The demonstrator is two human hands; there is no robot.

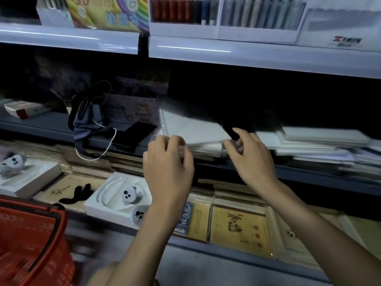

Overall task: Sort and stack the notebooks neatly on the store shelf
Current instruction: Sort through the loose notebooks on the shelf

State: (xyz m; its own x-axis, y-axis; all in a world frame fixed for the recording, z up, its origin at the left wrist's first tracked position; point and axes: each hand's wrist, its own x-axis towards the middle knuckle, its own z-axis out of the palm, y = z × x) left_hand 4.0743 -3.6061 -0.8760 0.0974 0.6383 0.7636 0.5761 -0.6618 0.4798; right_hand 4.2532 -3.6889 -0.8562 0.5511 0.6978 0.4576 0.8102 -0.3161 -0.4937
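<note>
On the middle shelf (pixel 51 122) in front of you, a stack of notebooks (pixel 195 131) sits at the centre, with a second, spread-out pile (pixel 321 145) to its right. Left of the stack lie a phone (pixel 138 131) and a pouch with a cable (pixel 86 120), and a box (pixel 22 109) at the far left. Your left hand (pixel 168 168) and right hand (pixel 250 157) flank the stack's front edge. A basket (pixel 31 240) sits at your lower left.

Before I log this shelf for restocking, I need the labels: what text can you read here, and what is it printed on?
"36", partly cut off: colourful pack on the top shelf; its blue characters are too blurred to read.
White display box, top right: red and black logo, blurred, unreadable.
Yellow booklets on the bottom shelf: dark and red characters, too blurred.
Purple card behind the grey pouch: print unreadable.
Spiral notebook by both hands: no text visible.
</note>
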